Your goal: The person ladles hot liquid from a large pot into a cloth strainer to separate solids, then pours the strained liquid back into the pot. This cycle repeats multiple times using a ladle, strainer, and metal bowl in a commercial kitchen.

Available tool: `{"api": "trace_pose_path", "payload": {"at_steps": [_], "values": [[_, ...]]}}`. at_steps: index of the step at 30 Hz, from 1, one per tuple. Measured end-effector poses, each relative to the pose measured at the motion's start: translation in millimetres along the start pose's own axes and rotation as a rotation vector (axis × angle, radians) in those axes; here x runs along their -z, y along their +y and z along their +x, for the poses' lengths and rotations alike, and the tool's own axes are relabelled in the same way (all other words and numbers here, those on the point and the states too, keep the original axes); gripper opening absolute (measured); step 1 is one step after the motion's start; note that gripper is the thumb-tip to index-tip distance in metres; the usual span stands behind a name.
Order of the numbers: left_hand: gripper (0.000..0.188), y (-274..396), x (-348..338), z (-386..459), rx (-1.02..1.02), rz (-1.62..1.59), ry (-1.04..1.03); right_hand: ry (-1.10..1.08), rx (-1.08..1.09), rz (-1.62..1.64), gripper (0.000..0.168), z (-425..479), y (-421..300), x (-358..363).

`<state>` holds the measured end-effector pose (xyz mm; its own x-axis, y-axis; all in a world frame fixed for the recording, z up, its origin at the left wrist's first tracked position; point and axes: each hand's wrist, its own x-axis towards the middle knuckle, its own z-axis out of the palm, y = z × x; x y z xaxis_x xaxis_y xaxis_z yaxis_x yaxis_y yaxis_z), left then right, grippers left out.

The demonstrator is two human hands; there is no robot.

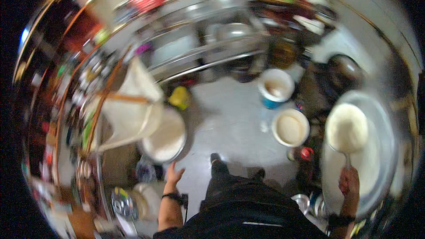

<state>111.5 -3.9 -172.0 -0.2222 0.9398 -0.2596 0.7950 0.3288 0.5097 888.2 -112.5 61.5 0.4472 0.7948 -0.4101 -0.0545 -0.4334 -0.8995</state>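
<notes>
My right hand [349, 181] grips the handle of a large round ladle [347, 128], which holds a pale, creamy liquid. That ladle is over a big metal basin [385, 159] with more pale liquid in it, on the right. On the left, my left hand [174, 174] is empty with its fingers apart, just below the rim of a round container of whitish liquid [165, 139]. A pale cloth [132, 116] hangs above and partly over that container, beside an orange-brown bar.
Two buckets, one white and blue [276, 85] and one white [290, 127], stand on the grey floor with pale contents. A yellow object [179, 98] lies near the cloth. Metal shelving [206, 64] runs along the back; crowded shelves line the left.
</notes>
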Motion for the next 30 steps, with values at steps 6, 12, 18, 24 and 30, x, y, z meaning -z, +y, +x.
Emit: {"api": "trace_pose_path", "payload": {"at_steps": [6, 12, 18, 24, 30], "values": [[0.080, 65.7, 139.6, 59.4, -0.062, 0.207, 0.535, -0.106, -0.091, 0.113, 0.010, 19.3, -67.8, -139.9], [0.057, 87.6, 265.2, 168.5, -0.417, 0.122, 0.771, -0.495, -0.121, -0.091, 0.011, 57.0, -148.9, -342.4], [0.038, 120.4, 263.3, 214.6, -0.417, 0.252, 0.380, -0.792, -0.250, -0.049, 0.009, 42.8, -200.8, -588.5], [0.049, 47.2, 257.2, 140.2, -0.090, 0.064, 0.682, -1.154, -0.276, -0.302, 0.008, 44.4, -204.5, -800.9], [0.080, -18.8, 255.6, 120.7, 0.317, -0.908, 0.741, -1.416, -0.342, -0.444, 0.006, 48.7, -142.0, -967.2]]}}
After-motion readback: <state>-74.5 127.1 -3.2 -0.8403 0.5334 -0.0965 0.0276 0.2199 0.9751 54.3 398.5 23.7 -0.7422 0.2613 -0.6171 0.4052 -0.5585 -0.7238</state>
